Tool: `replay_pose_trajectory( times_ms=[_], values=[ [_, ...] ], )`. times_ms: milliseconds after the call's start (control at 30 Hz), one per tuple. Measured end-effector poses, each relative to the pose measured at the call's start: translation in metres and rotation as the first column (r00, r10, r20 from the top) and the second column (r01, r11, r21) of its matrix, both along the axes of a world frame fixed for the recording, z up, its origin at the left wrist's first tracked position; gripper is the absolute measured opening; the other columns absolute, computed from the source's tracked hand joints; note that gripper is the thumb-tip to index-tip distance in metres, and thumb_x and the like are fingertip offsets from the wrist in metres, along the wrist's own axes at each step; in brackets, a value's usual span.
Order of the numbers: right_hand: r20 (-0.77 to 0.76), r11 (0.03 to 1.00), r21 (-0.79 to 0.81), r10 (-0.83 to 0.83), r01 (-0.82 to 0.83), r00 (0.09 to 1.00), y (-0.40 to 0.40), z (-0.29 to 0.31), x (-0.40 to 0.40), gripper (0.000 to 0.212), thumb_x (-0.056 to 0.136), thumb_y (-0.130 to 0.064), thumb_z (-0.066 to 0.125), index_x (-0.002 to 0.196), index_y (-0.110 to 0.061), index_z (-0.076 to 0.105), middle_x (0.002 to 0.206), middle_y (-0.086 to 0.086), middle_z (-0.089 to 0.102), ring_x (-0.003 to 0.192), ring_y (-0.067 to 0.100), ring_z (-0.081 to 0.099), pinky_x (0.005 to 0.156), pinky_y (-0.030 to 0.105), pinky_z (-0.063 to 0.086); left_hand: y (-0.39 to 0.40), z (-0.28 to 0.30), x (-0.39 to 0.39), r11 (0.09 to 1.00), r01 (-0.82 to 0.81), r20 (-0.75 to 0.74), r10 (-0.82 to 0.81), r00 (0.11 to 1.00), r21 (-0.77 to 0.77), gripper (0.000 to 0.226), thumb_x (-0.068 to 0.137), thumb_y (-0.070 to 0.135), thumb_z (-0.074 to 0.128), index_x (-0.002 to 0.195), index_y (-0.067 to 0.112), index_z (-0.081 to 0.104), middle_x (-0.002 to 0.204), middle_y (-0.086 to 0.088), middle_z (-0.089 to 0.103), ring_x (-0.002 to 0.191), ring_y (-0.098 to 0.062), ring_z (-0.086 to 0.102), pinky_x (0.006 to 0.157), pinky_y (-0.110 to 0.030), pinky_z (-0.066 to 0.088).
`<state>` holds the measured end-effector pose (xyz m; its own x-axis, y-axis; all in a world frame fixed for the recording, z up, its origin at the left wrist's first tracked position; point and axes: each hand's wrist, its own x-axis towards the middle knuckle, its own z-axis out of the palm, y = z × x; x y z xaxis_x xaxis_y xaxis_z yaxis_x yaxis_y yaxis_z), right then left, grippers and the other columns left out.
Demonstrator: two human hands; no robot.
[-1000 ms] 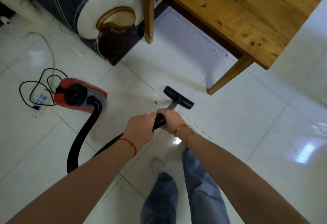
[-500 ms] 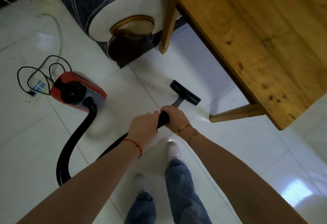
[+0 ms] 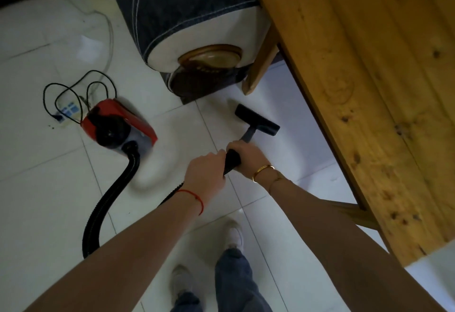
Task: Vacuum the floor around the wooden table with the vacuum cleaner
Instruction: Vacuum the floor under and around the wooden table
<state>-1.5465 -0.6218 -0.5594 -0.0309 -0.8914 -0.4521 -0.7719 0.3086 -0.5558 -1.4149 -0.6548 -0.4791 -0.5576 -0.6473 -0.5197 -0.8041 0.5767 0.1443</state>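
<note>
One head-worn wide-angle view looks steeply down from standing height onto floor (image 3: pixel 61 188) and table (image 3: pixel 369 90)

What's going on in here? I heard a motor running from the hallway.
A person is vacuuming the tiled floor. Both the left hand and the right hand grip the black wand. Its floor nozzle sits on the tiles beside the wooden table, near a table leg. The red vacuum cleaner sits to the left, joined by its hose.
</note>
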Motion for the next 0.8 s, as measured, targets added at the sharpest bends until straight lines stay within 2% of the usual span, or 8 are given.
replay_pose_trajectory(
  times_ms=[200,400,567,700,800],
  values=[
    [0.042,0.997,0.019,0.071,-0.072,0.997,-0.015,0.010,0.030,0.011,0.078,-0.011,0.066,0.086,-0.011,0.058,0.088,0.008,0.065,0.079,0.025,0.061,0.073,0.040,0.054,-0.008,0.012,0.030,0.998,-0.061,0.023,0.060,0.998,0.015,0.032,0.091,0.028,0.057,0.119,0.017,0.045,0.094,-0.002,0.057,0.071,-0.016,0.051,0.063,-0.024,0.041],
    [-0.009,0.976,0.064,0.207,-0.206,0.978,0.000,0.023,0.075,0.021,0.078,-0.019,0.069,0.093,-0.013,0.057,0.097,0.006,0.063,0.088,0.024,0.061,0.075,0.036,0.052,0.010,0.022,0.081,0.997,-0.071,0.045,0.070,0.997,0.017,0.034,0.090,0.030,0.058,0.119,0.018,0.045,0.098,-0.003,0.059,0.084,-0.019,0.062,0.064,-0.024,0.041],
    [0.049,0.950,0.049,0.305,-0.308,0.951,0.024,0.036,0.130,0.027,0.078,-0.021,0.069,0.100,-0.012,0.058,0.098,0.007,0.062,0.089,0.024,0.061,0.080,0.037,0.051,0.035,0.029,0.134,0.999,-0.040,0.083,0.039,0.996,0.006,0.035,0.091,0.032,0.057,0.121,0.019,0.045,0.100,-0.001,0.060,0.087,-0.017,0.063,0.070,-0.024,0.044],
    [0.058,0.952,0.050,0.299,-0.302,0.953,0.044,0.041,0.175,0.024,0.080,-0.020,0.066,0.101,-0.012,0.060,0.097,0.009,0.064,0.089,0.027,0.062,0.081,0.039,0.051,0.054,0.034,0.173,1.000,-0.003,0.108,0.004,0.994,-0.009,0.036,0.092,0.032,0.056,0.122,0.019,0.044,0.102,-0.001,0.060,0.090,-0.018,0.063,0.076,-0.026,0.047],
    [0.057,0.957,0.046,0.282,-0.285,0.958,0.060,0.042,0.201,0.023,0.079,-0.021,0.068,0.100,-0.013,0.061,0.096,0.009,0.065,0.091,0.026,0.062,0.084,0.040,0.051,0.070,0.039,0.197,1.000,0.006,0.124,-0.005,0.992,-0.011,0.036,0.092,0.031,0.056,0.123,0.018,0.044,0.103,-0.001,0.060,0.090,-0.018,0.064,0.075,-0.026,0.047]
  ],
)
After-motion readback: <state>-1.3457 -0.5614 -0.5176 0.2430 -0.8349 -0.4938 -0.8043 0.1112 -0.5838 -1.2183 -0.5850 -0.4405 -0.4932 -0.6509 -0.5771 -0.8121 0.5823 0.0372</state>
